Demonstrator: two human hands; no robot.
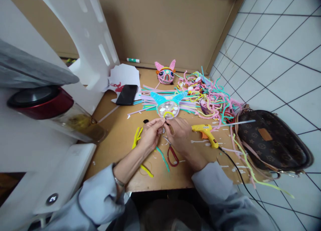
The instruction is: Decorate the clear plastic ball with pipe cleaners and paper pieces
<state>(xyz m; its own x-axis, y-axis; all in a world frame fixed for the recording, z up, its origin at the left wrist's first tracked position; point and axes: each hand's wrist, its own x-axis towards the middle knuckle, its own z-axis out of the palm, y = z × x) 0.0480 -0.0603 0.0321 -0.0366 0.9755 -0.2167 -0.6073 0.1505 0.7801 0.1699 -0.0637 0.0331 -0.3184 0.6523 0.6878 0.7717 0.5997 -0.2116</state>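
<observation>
My left hand (149, 133) and my right hand (179, 132) meet fingertip to fingertip over the table, both closed in a pinch. What they hold is too small to make out; a dark speck shows between the fingertips. Just beyond them lies a clear round ornament (173, 112) with blue fuzzy ears, white patches and a yellow curve. Red-handled scissors (173, 156) lie below my hands, partly hidden by the right one. Yellow pipe cleaners (136, 137) are beside my left hand, and a teal pipe cleaner (164, 159) lies near the scissors.
A yellow glue gun (207, 130) lies right, its cord running off the front edge. Behind are a pink-eared animal head (165, 75), piled pipe cleaners (213, 97), a phone (127, 94) and a marker (133, 60). A brown handbag (273, 137) stands right, a lidded bottle (60, 114) left.
</observation>
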